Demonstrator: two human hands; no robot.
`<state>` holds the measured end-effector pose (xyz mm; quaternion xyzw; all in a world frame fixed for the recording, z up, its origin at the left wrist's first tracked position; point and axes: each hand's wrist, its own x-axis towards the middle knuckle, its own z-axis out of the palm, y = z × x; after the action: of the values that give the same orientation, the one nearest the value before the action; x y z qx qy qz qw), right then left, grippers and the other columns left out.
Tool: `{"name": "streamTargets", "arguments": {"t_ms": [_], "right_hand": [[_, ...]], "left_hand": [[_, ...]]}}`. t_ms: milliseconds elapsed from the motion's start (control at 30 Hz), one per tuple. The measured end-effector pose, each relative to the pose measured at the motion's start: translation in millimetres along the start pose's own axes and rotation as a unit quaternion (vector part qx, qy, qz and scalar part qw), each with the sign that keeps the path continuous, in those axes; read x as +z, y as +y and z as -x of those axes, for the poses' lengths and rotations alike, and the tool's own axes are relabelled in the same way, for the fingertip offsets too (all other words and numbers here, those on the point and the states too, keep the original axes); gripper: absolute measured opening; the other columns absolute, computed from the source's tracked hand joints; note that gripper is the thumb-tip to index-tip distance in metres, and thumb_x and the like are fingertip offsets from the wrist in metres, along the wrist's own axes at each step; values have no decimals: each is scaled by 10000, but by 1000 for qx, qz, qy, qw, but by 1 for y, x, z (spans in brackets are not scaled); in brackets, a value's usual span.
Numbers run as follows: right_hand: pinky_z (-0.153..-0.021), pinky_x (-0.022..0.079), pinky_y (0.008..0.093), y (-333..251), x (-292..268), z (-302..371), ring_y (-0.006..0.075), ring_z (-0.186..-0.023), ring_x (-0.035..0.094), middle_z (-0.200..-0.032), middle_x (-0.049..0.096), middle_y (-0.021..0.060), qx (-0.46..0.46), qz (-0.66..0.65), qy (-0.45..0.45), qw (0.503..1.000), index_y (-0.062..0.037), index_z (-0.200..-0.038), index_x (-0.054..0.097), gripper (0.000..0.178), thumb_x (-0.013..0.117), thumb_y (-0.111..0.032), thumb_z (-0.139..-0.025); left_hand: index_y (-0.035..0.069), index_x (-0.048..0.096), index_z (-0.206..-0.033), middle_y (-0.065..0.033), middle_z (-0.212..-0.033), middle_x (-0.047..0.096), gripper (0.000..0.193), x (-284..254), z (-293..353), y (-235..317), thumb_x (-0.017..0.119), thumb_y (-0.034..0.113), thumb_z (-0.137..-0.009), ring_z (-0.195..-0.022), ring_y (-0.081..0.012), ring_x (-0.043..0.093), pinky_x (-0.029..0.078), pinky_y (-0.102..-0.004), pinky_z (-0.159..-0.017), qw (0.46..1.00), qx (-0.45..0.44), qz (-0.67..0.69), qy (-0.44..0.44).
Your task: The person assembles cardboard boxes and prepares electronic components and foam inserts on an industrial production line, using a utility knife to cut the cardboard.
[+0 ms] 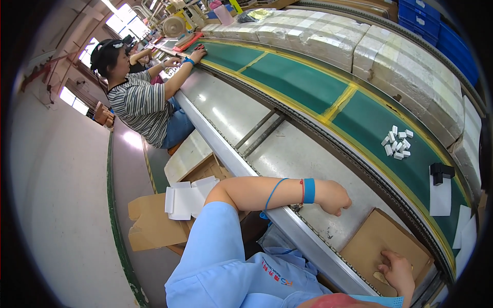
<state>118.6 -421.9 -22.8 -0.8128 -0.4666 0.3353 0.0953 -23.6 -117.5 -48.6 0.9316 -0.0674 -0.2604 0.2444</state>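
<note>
My left hand (333, 197), with a blue strap and a red band at the wrist, hangs over the bare metal worktop. Its fingers are loosely curled in, and nothing shows in them. My right hand (398, 272) is over a flat brown cardboard piece (367, 241) at the lower right. Its fingers are bent and apart, the tips at the cardboard. Beside them, a small tan patch (380, 277) shows on the cardboard; its kind is unclear. Across from my hands, a loose group of small white blocks (396, 143) lies on the green belt (359, 118).
A black block (441, 173) sits by a white sheet (440, 197) on the belt. Foam blocks (390, 61) line the far side. Opened cardboard boxes (154, 218) stand at my left. Farther along the line, a person in a striped shirt (141, 105) works at the belt.
</note>
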Motion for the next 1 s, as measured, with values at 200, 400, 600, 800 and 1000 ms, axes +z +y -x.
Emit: {"name": "streamTargets", "arguments": {"t_ms": [200, 400, 600, 800, 1000], "right_hand": [[-700, 493, 354, 0, 1, 0, 275, -762, 626, -860, 631, 155, -3, 8, 1, 1000, -11, -1032, 597, 410, 699, -83, -642], [-698, 496, 352, 5, 3, 0, 269, -759, 631, -857, 631, 158, -4, -8, 2, 1000, -8, -1034, 595, 406, 694, -73, -646], [-690, 500, 352, 3, 2, 0, 268, -751, 634, -853, 632, 160, 0, -7, 3, 1000, -8, -1034, 596, 409, 698, -67, -643], [-706, 491, 373, 5, 3, 1, 275, -786, 629, -869, 637, 139, 9, 0, -1, 1000, -29, -1017, 598, 389, 707, -112, -653], [-705, 491, 372, 7, 3, 1, 272, -790, 631, -871, 641, 127, -1, 15, -6, 1000, -37, -1028, 591, 416, 716, -114, -639]], "left_hand": [[18, 569, -1036, -174, -927, 622, 313, 2, 1, 1, 614, 216, -798, -904, -354, 583, 457, -442, -764, 1000, -1, -5, 1], [14, 567, -1024, -175, -931, 618, 323, 2, 1, 0, 646, 187, -763, -900, -355, 584, 460, -442, -762, 1000, 5, -14, -4], [19, 560, -1049, -173, -938, 620, 360, 2, 0, -1, 669, 152, -733, -912, -352, 585, 462, -435, -766, 1000, 16, -25, 0], [28, 555, -1067, -166, -942, 622, 396, 2, 0, -1, 685, 130, -707, -915, -347, 585, 464, -430, -767, 999, 18, -32, 0], [34, 552, -1080, -162, -959, 619, 411, 4, -2, -3, 686, 125, -703, -923, -341, 584, 464, -427, -768, 999, 20, -38, 0]]}}
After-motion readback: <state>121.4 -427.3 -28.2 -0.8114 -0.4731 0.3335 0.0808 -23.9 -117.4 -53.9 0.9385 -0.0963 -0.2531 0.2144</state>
